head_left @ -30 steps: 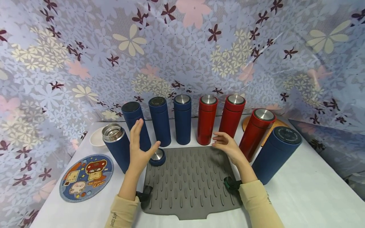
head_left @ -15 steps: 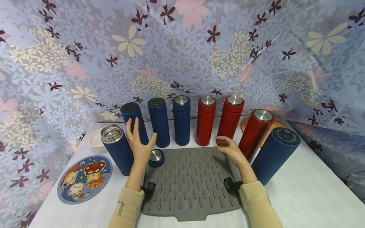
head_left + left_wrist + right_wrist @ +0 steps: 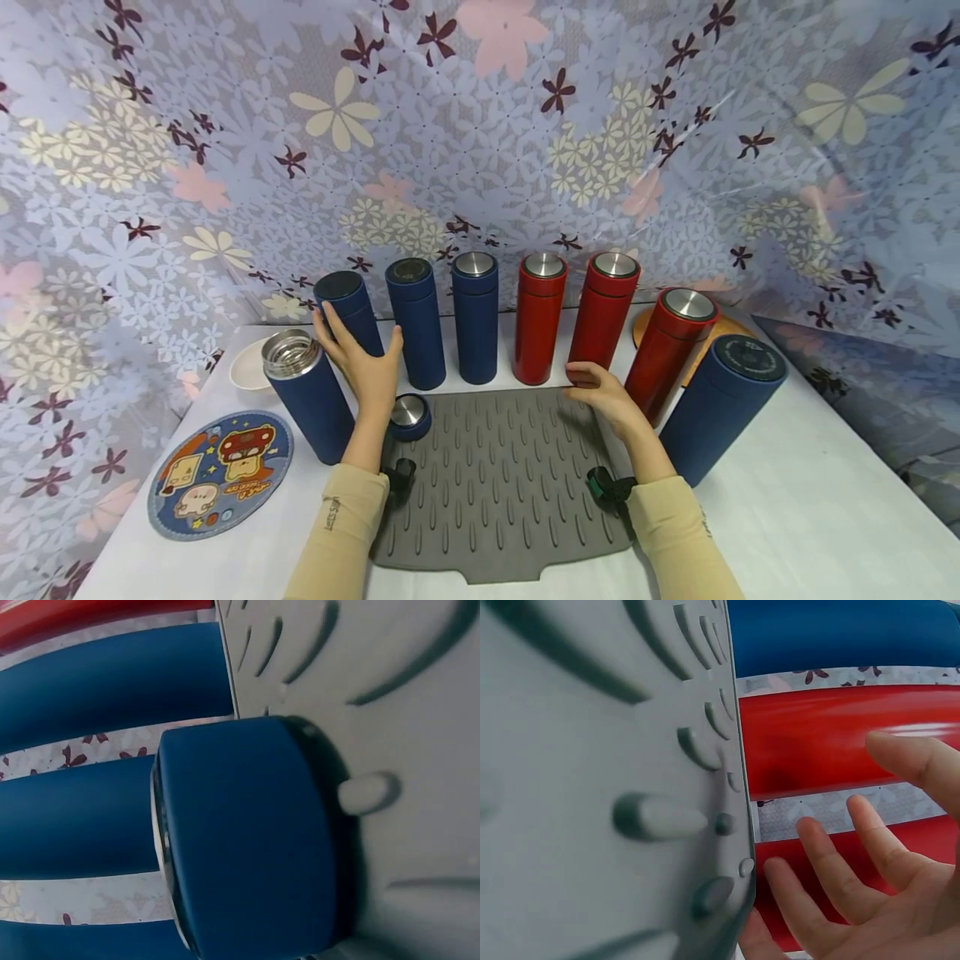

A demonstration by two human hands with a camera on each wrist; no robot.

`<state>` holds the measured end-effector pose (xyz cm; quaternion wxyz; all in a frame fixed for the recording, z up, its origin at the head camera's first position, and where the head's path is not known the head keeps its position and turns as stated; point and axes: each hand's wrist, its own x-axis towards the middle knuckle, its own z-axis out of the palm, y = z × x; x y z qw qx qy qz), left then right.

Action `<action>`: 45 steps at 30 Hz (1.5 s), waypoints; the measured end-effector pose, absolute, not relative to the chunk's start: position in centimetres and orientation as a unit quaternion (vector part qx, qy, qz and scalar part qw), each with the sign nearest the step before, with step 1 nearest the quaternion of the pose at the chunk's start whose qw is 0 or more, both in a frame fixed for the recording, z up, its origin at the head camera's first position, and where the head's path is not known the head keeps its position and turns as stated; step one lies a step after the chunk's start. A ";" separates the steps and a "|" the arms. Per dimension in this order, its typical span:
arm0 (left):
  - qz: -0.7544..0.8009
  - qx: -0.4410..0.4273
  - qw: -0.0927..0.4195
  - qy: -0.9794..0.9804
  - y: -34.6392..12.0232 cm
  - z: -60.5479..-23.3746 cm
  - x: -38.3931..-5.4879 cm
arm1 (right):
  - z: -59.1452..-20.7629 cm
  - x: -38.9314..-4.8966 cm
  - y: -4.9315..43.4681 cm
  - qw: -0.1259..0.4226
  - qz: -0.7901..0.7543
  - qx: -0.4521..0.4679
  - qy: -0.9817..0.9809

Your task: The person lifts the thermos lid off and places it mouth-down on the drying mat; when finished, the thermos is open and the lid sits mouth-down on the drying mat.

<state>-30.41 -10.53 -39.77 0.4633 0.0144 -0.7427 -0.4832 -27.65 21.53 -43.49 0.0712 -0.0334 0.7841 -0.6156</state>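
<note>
My left hand (image 3: 367, 375), fingers spread, is in front of the leftmost back blue thermos bottle (image 3: 347, 304); whether it touches is unclear. Left of it stands a lidless blue thermos (image 3: 311, 408), its steel mouth exposed. The blue steel-topped lid (image 3: 410, 429) sits on the grey mat's left back corner; in the left wrist view this lid (image 3: 247, 832) looms large, and the hand is out of frame. My right hand (image 3: 607, 400), loosely bent and holding nothing, hovers over the mat's back right corner. The right wrist view shows that hand (image 3: 885, 900) before the red thermos bottles (image 3: 832, 742).
The ridged grey mat (image 3: 502, 483) lies centrally on the white table (image 3: 825, 492). Two more blue thermoses (image 3: 420, 333) and several red ones (image 3: 538, 333) line the back. A wide blue thermos (image 3: 723, 408) stands right. A round cartoon mat (image 3: 225, 475) and white bowl (image 3: 251, 367) are left.
My left hand has moved slightly forward toward the leftmost back blue thermos and tilted leftward, fingers spread. The right hand has dropped slightly and otherwise stays near the red thermoses.
</note>
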 end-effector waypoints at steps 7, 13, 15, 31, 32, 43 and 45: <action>-0.535 0.087 0.421 -0.727 -11.0 -39.5 -31.4 | -43.6 -27.7 21.6 0.072 -0.619 -0.043 0.781; -0.590 0.139 0.368 -0.705 -11.6 -39.5 -32.1 | -43.7 -27.7 21.6 0.076 -0.616 -0.049 0.783; -0.601 0.153 0.354 -0.700 -11.8 -39.6 -32.3 | -43.7 -27.7 21.6 0.077 -0.616 -0.050 0.782; -0.594 0.150 0.362 -0.702 -11.5 -40.0 -31.7 | -43.5 -27.6 21.5 0.082 -0.617 -0.051 0.781; -0.593 0.146 0.363 -0.704 -11.4 -39.9 -31.6 | -43.5 -27.6 21.5 0.081 -0.618 -0.050 0.781; -0.591 0.100 0.382 -0.704 -10.3 -39.1 -30.5 | -43.4 -27.7 21.2 0.080 -0.613 -0.040 0.785; -0.594 0.085 0.387 -0.700 -10.1 -38.8 -30.1 | -43.6 -27.7 21.3 0.080 -0.610 -0.040 0.787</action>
